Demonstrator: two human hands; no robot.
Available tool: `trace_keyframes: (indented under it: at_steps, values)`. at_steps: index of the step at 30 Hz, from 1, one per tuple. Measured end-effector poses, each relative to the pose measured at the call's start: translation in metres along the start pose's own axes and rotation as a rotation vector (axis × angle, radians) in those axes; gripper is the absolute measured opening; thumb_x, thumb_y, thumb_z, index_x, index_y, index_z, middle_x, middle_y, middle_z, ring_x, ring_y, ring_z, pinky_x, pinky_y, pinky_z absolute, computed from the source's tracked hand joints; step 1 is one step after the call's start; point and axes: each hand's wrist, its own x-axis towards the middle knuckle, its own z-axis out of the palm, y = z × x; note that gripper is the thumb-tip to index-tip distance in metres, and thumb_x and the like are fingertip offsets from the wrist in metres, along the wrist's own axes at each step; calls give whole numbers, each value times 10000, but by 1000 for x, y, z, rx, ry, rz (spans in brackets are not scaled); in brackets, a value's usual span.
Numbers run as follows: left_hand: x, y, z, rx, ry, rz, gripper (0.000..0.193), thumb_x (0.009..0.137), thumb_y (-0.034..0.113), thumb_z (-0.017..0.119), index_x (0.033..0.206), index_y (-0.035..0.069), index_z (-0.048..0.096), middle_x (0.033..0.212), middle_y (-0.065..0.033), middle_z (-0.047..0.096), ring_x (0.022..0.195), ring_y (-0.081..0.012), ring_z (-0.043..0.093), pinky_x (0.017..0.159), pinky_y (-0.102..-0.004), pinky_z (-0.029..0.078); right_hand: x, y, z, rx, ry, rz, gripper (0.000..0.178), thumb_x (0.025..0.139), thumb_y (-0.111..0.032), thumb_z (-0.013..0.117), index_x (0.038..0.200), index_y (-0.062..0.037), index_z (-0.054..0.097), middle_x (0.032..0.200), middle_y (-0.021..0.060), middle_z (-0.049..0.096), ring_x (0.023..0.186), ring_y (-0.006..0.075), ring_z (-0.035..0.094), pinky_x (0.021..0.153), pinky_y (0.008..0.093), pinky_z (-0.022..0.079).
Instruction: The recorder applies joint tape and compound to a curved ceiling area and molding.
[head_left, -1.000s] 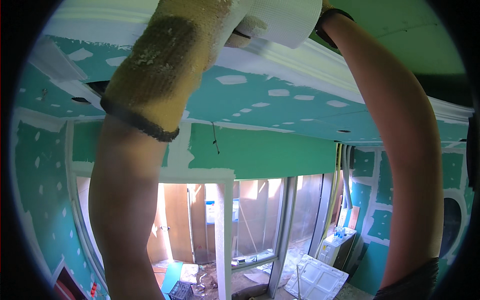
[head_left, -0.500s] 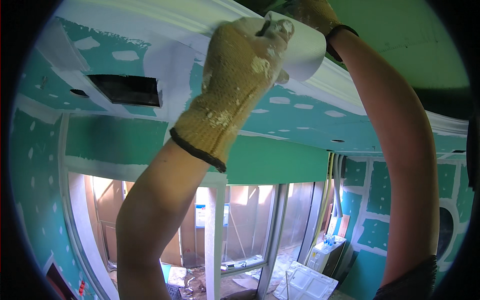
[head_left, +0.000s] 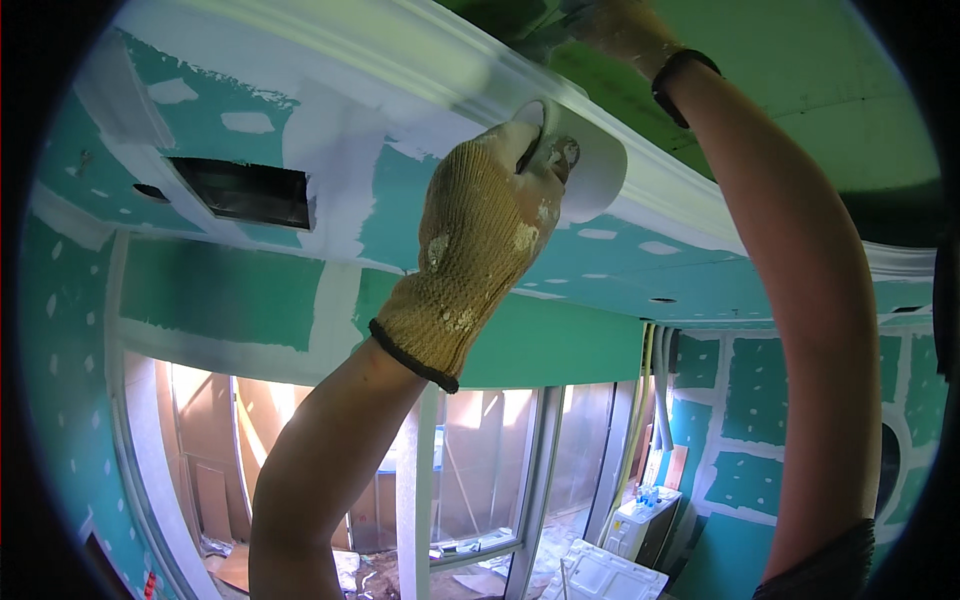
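Gripped in my gloved left hand (head_left: 490, 215) is a white roll (head_left: 600, 170) of wide, tape-like material. The thumb lies over its near end, and the roll sits just under the white ceiling moulding (head_left: 400, 50). Beige knit covers this hand, with white smears on it. Above the moulding, my gloved right hand (head_left: 625, 30) reaches up to the green ceiling board. Its fingers look closed, in shadow and partly blurred. A greyish shape shows beside those fingers, too dim to name.
Green boards with white filled joints line the ceiling and walls. A rectangular opening (head_left: 240, 190) is cut at the left. Below stand framed glass panels (head_left: 480, 460), a white boxy unit (head_left: 640, 520) and a white panel (head_left: 605, 575). Grey pipes (head_left: 662, 390) hang at the right.
My left hand and the roll have moved lower in the picture, away from the right hand. My right hand has shifted only slightly. The view has shifted a little.
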Motion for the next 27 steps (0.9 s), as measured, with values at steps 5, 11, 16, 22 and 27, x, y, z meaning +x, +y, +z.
trace_keyframes:
  at_steps: [5,11,16,22,27]
  values:
    - [0,4,7,-58,5,-42,457,992,341,547,1171,-59,679,837,-174,730,693,-189,736,667,-334,582,33,0,36,-628,-169,431,464,992,-274,613,1328,45,576,1371,239,609,1288,373,575,1102,457,456]
    - [-4,11,4,-124,-28,-73,311,961,142,557,1162,-85,627,1050,-293,705,948,-442,708,844,-457,576,30,7,46,-614,-127,485,432,1015,-211,566,1367,38,544,1387,243,596,1295,348,577,1103,441,463]
    - [-9,17,-3,-121,-55,-82,316,962,172,582,1151,-76,637,1014,-287,711,940,-423,714,848,-453,574,23,-3,53,-634,-100,470,390,1033,-148,515,1376,35,542,1414,233,580,1303,329,577,1117,420,463]
    - [-13,34,-24,-6,-32,-4,398,991,281,589,1146,-78,666,853,-169,717,707,-173,727,666,-321,581,19,16,49,-723,-118,470,387,1043,-144,495,1379,42,536,1422,226,573,1314,323,569,1123,410,460]
    - [-13,36,-45,-39,-64,-55,447,975,343,640,1151,-66,676,866,-148,715,749,-167,718,708,-314,573,13,-28,39,-624,-120,491,383,1046,-111,468,1384,57,531,1435,240,561,1315,317,569,1132,413,452]
